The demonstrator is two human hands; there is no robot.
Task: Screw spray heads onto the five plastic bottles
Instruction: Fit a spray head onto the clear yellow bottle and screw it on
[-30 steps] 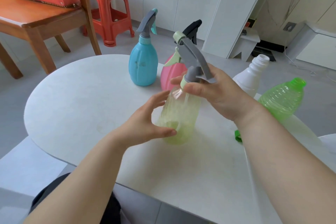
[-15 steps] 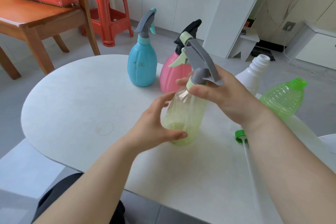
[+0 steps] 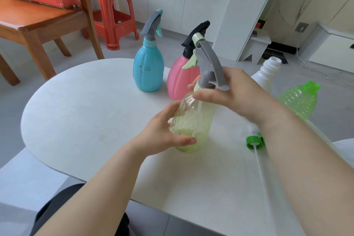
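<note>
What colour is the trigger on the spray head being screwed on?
Pale green trigger on a grey spray head, clearest in the head view.

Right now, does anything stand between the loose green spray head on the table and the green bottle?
Only the right forearm, which crosses above the green spray head; nothing else visible lies between it and the green bottle.

Just the one camera here, riding on the person's head and tipped forward and down over the white bench point(image 3: 76, 111). It's in close: both forearms run up from the bottom edge, and the left hand point(image 3: 162, 134) and right hand point(image 3: 235, 94) hold the pale green spray bottle point(image 3: 193, 119) near centre. The wide lens also takes in a wooden chair point(image 3: 38, 23) and a red stool point(image 3: 111, 5) at the upper left.
</note>
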